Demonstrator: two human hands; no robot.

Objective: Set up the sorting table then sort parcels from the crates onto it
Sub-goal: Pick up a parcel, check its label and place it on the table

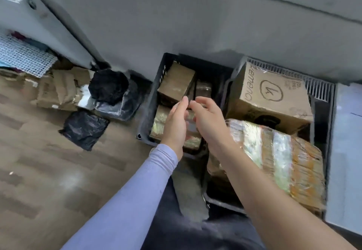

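A dark plastic crate (151, 100) stands on the floor against the grey wall and holds several brown taped parcels (177, 84). Beside it on the right, a second crate (319, 91) carries a large cardboard box (272, 96) with a circled mark and a tape-wrapped parcel (278, 157). My left hand (176, 120) and my right hand (207, 118) hover side by side above the left crate. Their fingers are relaxed, point toward the parcels and hold nothing.
Black plastic bags (108, 86) and torn cardboard (60, 91) lie on the wooden floor (49, 171) left of the crates. A white mesh sheet (23, 55) sits at far left. A pale flat panel (346, 151) stands right of the crates.
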